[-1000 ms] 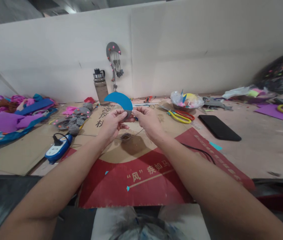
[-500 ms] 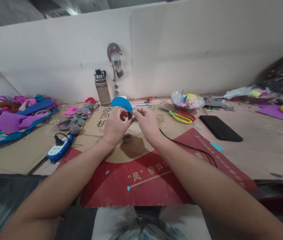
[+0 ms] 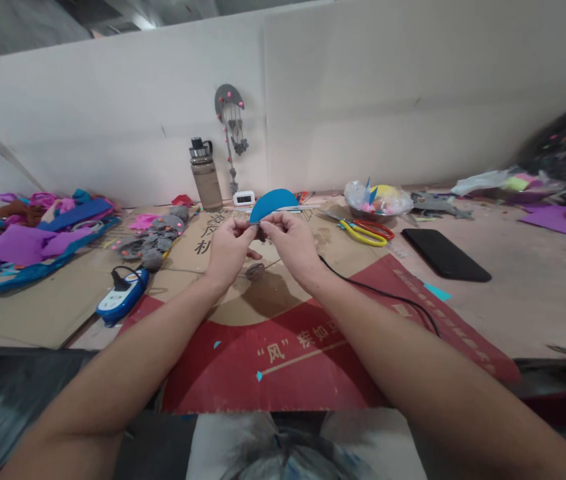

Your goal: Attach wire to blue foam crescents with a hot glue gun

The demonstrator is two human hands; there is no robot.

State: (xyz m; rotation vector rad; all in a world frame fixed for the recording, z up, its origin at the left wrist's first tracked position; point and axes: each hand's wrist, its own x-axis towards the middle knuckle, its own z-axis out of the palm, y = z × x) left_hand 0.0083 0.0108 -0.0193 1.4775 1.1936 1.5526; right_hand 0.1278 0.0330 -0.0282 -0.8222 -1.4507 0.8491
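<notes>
A blue piece with a curved top edge (image 3: 277,201), felt-like in look, stands up just beyond my fingertips. My left hand (image 3: 230,250) is closed in a pinch at its lower left corner. Close beside it, my right hand (image 3: 293,243) pinches along its lower edge. Something small and dark shows between the fingertips, too blurred to name. Below the hands is a small brown coil (image 3: 255,270), perhaps cord, over the cardboard (image 3: 203,283). The fingers hide the lower part of the blue piece.
Yellow- and red-handled scissors (image 3: 365,232) and a black phone (image 3: 445,255) lie to the right. Leftward are a blue-white power socket (image 3: 121,297), grey felt pieces (image 3: 153,237) and colourful scraps (image 3: 33,233). A bottle (image 3: 206,177) and small digital clock (image 3: 243,198) stand behind.
The blue piece has shifted right and stands more upright, uncovering the small clock behind. My left fingers have moved in closer to the right fingertips.
</notes>
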